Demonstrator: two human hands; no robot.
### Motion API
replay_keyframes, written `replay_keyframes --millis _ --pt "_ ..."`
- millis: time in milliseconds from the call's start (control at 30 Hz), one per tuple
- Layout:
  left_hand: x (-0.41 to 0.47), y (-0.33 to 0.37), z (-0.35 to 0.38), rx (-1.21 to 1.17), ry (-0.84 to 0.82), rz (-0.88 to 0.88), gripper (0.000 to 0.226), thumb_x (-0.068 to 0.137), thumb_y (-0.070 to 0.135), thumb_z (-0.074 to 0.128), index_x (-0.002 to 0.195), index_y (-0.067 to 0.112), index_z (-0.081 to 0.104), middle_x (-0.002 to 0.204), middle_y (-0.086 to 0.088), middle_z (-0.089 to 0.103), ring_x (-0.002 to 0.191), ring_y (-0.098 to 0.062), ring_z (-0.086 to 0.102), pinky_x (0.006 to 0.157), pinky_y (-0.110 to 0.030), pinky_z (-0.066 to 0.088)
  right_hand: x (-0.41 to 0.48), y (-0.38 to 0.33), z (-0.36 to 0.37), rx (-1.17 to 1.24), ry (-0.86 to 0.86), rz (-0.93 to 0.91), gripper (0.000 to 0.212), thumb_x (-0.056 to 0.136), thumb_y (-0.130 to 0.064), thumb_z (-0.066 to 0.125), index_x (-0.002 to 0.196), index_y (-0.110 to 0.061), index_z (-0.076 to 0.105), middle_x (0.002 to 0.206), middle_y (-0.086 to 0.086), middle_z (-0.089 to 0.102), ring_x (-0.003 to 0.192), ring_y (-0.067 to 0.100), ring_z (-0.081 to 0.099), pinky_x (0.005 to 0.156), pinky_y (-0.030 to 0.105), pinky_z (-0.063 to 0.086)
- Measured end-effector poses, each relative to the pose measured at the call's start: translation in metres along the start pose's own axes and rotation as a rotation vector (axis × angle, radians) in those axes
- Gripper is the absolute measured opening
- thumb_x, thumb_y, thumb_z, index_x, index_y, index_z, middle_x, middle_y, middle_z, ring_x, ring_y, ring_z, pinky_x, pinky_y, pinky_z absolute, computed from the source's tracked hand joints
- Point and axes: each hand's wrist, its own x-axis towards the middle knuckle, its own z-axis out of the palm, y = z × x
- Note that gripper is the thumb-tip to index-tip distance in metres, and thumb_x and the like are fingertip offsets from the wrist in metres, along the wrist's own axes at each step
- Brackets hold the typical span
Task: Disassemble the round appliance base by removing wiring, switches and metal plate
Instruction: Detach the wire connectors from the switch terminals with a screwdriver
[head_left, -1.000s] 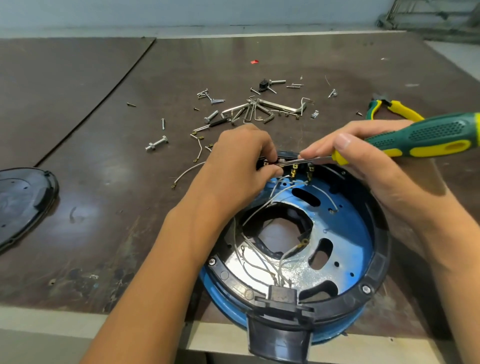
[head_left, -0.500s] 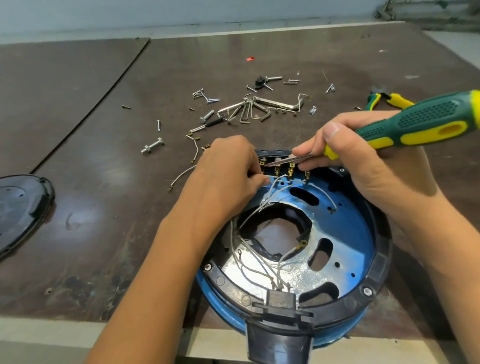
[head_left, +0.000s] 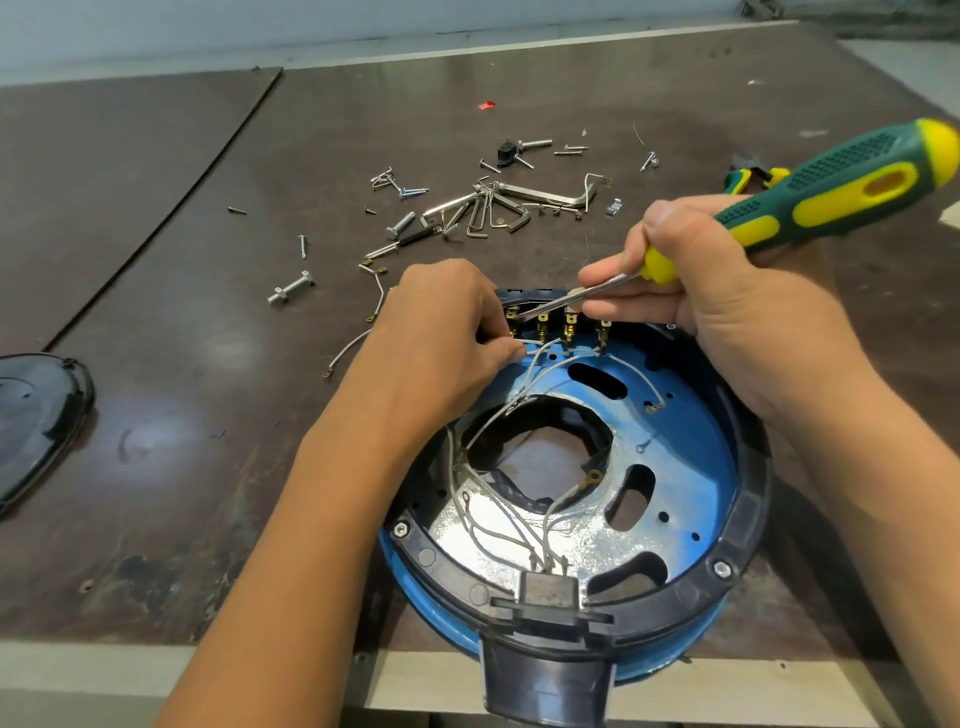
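Left hand (head_left: 441, 332): pinches white wire (head_left: 532, 343), 11 o'clock on base (head_left: 752, 499).
Right hand (head_left: 727, 306): grips screwdriver (head_left: 857, 182), tip at terminals (head_left: 569, 325), 12 o'clock.

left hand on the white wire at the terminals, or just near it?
Touching. Head view: left hand pinches the white wire just below the leftmost terminal; the wire emerges from between its fingertips.
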Motion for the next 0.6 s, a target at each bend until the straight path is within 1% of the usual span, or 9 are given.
replay_keyframes --millis 67,233,367,467,600 --pt "-0.0003 -0.0004 -0.0002 -0.004 0.002 0.003 0.019 0.084 0.032 0.08 0.08 0.014 0.08 0.097 -0.004 0.073 0.101 -0.021 0.065 0.086 -0.039 0.051 0.0004 0.0018 -0.0027 0.042 0.013 0.019 0.028 0.084 -0.031 0.064 0.058 -0.022 0.07 0.068 0.006 0.074 0.082 0.032 0.079 0.069 0.036 0.064" --pt "-0.0007 -0.0008 -0.0002 0.001 0.007 0.035 0.019 0.083 0.032 0.08 0.079 0.013 0.08 0.096 -0.004 0.072 0.099 -0.022 0.065 0.084 -0.04 0.051 -0.0002 -0.0005 -0.0035 0.068 0.015 0.067 0.025 0.078 -0.032 0.064 0.057 -0.021 0.071 0.064 -0.001 0.072 0.083 0.031 0.079 0.073 0.039 0.065" --pt "-0.0008 -0.0009 -0.0009 -0.008 0.0 0.048 0.02 0.083 0.032 0.08 0.079 0.013 0.081 0.095 -0.004 0.072 0.098 -0.022 0.065 0.084 -0.041 0.051 0.0007 -0.0016 -0.0027 0.079 0.058 0.11 0.031 0.083 -0.024 0.063 0.054 -0.02 0.071 0.063 0.003 0.072 0.083 0.031 0.079 0.075 0.042 0.065" --pt "-0.0009 -0.0008 -0.0009 -0.004 0.0 0.055 0.02 0.083 0.033 0.08 0.079 0.013 0.081 0.098 -0.004 0.071 0.097 -0.022 0.064 0.083 -0.04 0.051 0.0021 -0.0014 -0.003 0.109 0.08 0.148 0.034 0.084 -0.024 0.062 0.052 -0.018 0.071 0.062 0.004 0.072 0.085 0.03 0.079 0.074 0.041 0.065" --pt "0.0003 -0.0023 0.0005 0.006 0.004 0.063 0.019 0.083 0.033 0.08 0.078 0.014 0.081 0.103 -0.002 0.07 0.096 -0.019 0.063 0.084 -0.04 0.051 0.0025 -0.0001 -0.0033 0.121 0.096 0.15 0.033 0.084 -0.023 0.062 0.053 -0.017 0.07 0.063 0.008 0.072 0.086 0.03 0.079 0.072 0.04 0.065"
